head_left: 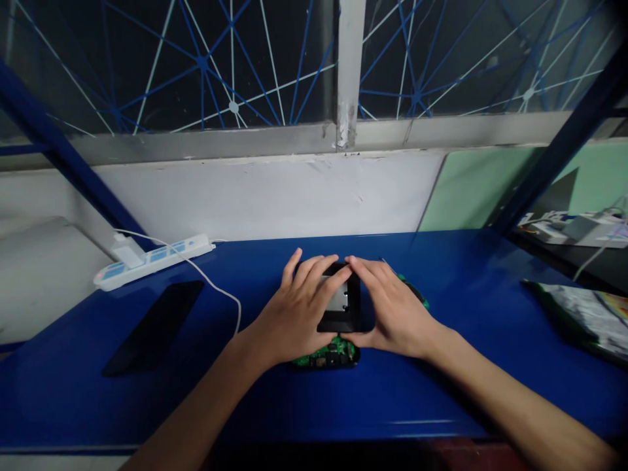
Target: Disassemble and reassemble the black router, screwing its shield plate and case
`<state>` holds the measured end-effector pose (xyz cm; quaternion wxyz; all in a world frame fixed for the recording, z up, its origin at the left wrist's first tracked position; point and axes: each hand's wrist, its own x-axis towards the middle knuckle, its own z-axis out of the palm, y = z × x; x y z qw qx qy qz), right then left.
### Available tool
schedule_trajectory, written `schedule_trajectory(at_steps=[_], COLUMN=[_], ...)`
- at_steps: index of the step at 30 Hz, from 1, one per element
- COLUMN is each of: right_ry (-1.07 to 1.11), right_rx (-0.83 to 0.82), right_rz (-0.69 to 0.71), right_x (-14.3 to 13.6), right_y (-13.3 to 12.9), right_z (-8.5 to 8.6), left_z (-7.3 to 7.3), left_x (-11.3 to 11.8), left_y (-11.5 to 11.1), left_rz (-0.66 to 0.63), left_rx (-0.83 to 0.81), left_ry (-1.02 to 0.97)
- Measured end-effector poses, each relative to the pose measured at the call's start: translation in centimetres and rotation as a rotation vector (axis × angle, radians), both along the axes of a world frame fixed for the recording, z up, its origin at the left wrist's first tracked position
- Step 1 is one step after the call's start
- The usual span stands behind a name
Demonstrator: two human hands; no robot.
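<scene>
A black square housing part [353, 309] with a silver metal plate inside it is between my two hands at the middle of the table. My left hand [298, 313] grips its left side, the fingers over the top and the thumb along the near edge. On the other side, my right hand [397, 313] holds it with fingertips at the far corner and the thumb at the near edge. Just below it lies a green circuit board [324, 358] in a dark shell, partly hidden by my left hand. Behind my right hand shows part of a green-and-black object [417, 294], its kind unclear.
On the blue table [392, 399], a white power strip [157, 258] with a plugged-in charger [127, 251] and white cable [216, 288] lies at the back left. A flat black piece [154, 327] is nearer. A shiny packet [583, 317] lies at the right.
</scene>
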<state>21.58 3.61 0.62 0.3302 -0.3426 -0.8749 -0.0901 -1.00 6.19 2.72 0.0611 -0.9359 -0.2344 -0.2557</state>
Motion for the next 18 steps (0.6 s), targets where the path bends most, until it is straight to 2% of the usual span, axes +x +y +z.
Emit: schedule_trajectory(at_steps=[4, 7, 10, 13, 15, 18], right_ry=[0.073, 0.162, 0.181, 0.203, 0.226, 0.267], right_rx=[-0.062, -0.139, -0.237, -0.317, -0.357, -0.354], right_rz=[0.038, 0.074, 0.132, 0.188, 0.192, 0.141], right_x=[0.5, 0.5, 0.1, -0.2, -0.3, -0.3], right_y=[0.0, 0.0, 0.0, 0.1, 0.1, 0.2], right_z=[0.4, 0.3, -0.2, -0.7, -0.9, -1.0], left_z=[0.0, -0.1, 0.0, 0.4, 0.5, 0.3], left_x=[0.3, 0.1, -0.2, -0.3, -0.3, -0.5], left_y=[0.2, 0.1, -0.5, -1.1, -1.4, -1.2], left_rz=[-0.008, -0.031, -0.108, -0.22, -0.25, -0.228], left_rx=[-0.081, -0.197, -0.369, -0.501, -0.54, -0.565], left_ry=[-0.054, -0.2, -0.33, -0.379, -0.398, -0.441])
